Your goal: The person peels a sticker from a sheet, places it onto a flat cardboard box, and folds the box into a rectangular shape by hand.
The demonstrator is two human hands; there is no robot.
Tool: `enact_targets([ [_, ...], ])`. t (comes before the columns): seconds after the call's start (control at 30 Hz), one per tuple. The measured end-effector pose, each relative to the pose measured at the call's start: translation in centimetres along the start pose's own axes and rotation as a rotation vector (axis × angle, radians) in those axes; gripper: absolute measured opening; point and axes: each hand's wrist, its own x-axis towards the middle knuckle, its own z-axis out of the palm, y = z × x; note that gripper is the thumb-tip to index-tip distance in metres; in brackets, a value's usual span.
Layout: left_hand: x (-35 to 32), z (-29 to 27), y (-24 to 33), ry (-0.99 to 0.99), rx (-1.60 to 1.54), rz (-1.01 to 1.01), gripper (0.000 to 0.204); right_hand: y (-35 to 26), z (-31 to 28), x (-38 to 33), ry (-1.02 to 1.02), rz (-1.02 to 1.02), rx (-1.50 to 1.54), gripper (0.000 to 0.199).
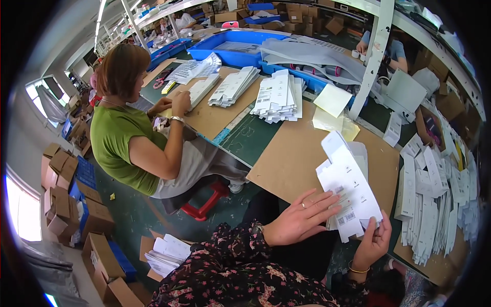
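Flattened white carton (350,179) looks light, creasable, best edge-held: right hand (374,242) pinching five o'clock, left hand (300,217) spread at eight.

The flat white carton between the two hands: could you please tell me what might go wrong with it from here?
The flat white carton might slip or crease: the right hand grips only its lower end, while the left hand's fingers lie flat.

It might also knock the loose, uneven carton pile at the right.
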Motion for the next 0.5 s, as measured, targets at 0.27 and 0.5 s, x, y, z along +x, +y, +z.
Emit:
enact_targets([
  [0.27,-1.0,1.0,-1.1,-0.054,0.039,-0.028,0.073,4.5,-3.8,3.8,0.118,-0.491,-1.009,0.036],
  [0.5,-0.8,-0.5,0.1,-0.041,0.045,-0.012,0.079,0.9,-0.9,0.8,0.102,-0.064,-0.011,0.029],
])
